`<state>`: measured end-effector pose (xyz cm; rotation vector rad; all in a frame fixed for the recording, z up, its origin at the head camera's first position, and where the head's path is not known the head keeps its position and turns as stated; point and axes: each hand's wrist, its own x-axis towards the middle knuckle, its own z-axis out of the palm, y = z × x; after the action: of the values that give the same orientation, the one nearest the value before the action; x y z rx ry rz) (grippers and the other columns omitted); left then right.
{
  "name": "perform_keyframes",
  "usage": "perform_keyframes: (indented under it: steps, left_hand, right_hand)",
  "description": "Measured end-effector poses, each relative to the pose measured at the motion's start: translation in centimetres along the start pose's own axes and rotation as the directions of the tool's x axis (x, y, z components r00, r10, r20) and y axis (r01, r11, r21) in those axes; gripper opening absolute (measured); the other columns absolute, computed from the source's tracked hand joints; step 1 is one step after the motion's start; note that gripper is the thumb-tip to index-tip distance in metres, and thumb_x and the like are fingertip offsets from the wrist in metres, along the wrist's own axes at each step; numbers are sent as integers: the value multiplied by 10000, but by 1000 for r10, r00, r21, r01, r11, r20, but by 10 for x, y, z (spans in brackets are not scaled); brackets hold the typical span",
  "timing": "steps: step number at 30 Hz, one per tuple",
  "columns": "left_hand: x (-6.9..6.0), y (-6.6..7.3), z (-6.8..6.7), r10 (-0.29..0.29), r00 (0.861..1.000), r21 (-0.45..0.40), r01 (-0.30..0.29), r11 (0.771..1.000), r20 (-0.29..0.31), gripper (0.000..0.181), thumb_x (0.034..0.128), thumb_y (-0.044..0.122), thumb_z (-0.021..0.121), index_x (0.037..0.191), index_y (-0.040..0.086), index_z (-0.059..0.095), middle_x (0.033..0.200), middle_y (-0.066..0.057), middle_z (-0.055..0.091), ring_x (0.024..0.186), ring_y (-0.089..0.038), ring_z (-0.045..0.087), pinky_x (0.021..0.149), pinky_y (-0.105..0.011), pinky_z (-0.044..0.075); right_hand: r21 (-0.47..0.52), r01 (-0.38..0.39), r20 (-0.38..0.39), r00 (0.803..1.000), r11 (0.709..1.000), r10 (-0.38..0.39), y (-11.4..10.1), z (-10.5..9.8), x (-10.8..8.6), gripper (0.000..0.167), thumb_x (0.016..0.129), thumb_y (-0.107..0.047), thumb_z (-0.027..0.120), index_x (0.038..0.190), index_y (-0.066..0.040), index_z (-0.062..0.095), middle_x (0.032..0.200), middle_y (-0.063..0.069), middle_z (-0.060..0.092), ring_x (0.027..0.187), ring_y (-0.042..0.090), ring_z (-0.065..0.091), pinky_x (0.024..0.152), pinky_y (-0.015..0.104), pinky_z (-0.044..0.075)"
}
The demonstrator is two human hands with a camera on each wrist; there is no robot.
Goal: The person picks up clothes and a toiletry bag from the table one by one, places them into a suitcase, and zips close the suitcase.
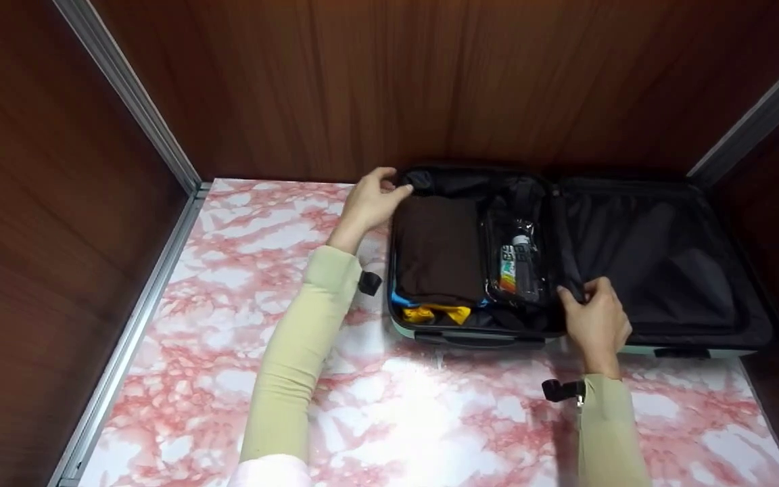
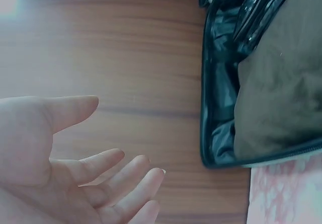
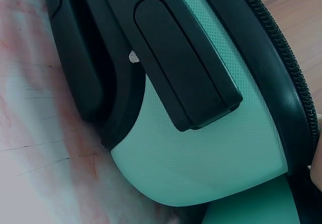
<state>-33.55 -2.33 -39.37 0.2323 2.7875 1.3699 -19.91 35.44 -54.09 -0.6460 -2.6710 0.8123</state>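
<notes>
An open suitcase [image 1: 477, 335] with a light green shell lies on the marbled surface. Its left half holds folded brown cloth [image 1: 440, 247], a clear pouch [image 1: 528, 260] with a tube and other small items, and yellow cloth [image 1: 457, 314] at the front. My left hand [image 1: 372, 201] is at the back left corner of this half; in the left wrist view its fingers are spread and loosely bent, holding nothing. Near the hinge, my right hand [image 1: 598, 325] pinches the edge of a black fabric flap [image 1: 569, 253]. Only a sliver of that hand shows in the right wrist view.
The suitcase's right half [image 1: 667, 270] lies open, lined in black. Behind it stands a brown wood-grain panel [image 1: 376, 88], with further panels at both sides. The red-and-white marbled surface [image 1: 389, 419] extends to the front and left.
</notes>
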Motion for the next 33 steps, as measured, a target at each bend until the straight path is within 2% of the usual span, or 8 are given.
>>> perform_keyframes:
  steps: [6, 13, 24, 33]
  left_hand:
    - [0, -9, -15, -15, 999, -46, 13, 999, -42, 566, 991, 362, 655, 1467, 79, 535, 1306, -123, 639, 1192, -220, 591, 990, -349, 444]
    - [-5, -28, -22, -56, 998, -105, 52, 993, -36, 580, 992, 337, 647, 1481, 57, 508, 1329, -169, 618, 1206, -277, 582, 992, -374, 453]
    - [-14, -60, -15, -102, 995, -80, 100, 992, -12, 603, 993, 358, 629, 1485, 35, 497, 1328, -184, 614, 1201, -302, 585, 986, -403, 462]
    - [-22, -79, 2, -139, 990, -104, 142, 984, 29, 587, 998, 343, 615, 1486, 42, 495, 1342, -185, 609, 1212, -305, 580, 985, -413, 463]
  right_hand:
    - [1, -5, -1, 1000, 1000, 5, 0, -1, 1, 584, 943, -582, 631, 1211, -66, 577, 1075, 151, 631, 984, 436, 599, 856, 606, 428]
    - [-1, -16, 3, 1000, 1000, 16, 1, 0, 1, 588, 943, -590, 623, 1216, -72, 572, 1074, 148, 633, 984, 437, 600, 854, 602, 428]
    - [9, -1, 2, 1000, 1000, 1, -1, -1, 1, 587, 941, -594, 623, 1199, -70, 575, 1068, 139, 623, 977, 433, 595, 860, 604, 424]
    - [4, -3, 9, 1000, 1000, 3, 2, -1, 1, 592, 945, -595, 617, 1206, -65, 572, 1067, 145, 624, 972, 431, 598, 862, 601, 427]
